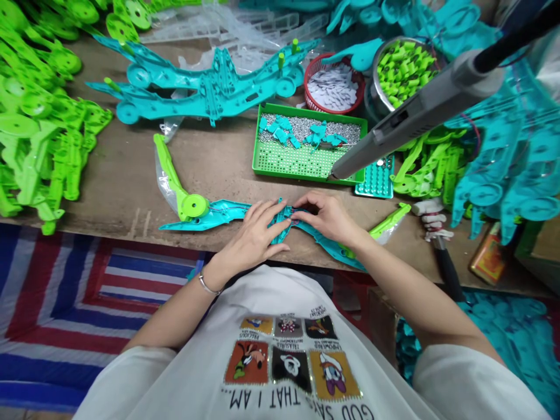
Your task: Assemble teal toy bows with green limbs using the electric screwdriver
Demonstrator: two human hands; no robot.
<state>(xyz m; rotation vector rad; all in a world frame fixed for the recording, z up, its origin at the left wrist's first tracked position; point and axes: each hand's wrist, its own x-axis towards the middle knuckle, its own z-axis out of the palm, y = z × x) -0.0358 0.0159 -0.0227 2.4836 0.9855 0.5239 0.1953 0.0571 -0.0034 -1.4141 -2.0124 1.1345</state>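
A long turquoise plastic shell (pixel 225 213) lies across the near edge of the bench, with a thin dark wire running along its inside. My left hand (pixel 256 233) rests on the shell's middle, fingers stretched out and thumb apart. Just right of it, my right hand (pixel 326 217) has thumb and forefinger pinched at the shell's centre; what sits between the fingertips is too small to tell. A green plastic arm (pixel 168 169) with a round disc (pixel 195 205) is on the shell's left end. Another green arm (pixel 389 223) shows at the right end, partly behind my forearm.
Beyond the hands stands a green tray (pixel 289 166) of screws and turquoise pieces. A grey electric screwdriver (pixel 394 122) hangs over it. Behind are a red basket (pixel 312 96) and a metal bowl of green caps (pixel 405 67). Green parts (pixel 44 140) pile up left; a hammer (pixel 444 256) lies right.
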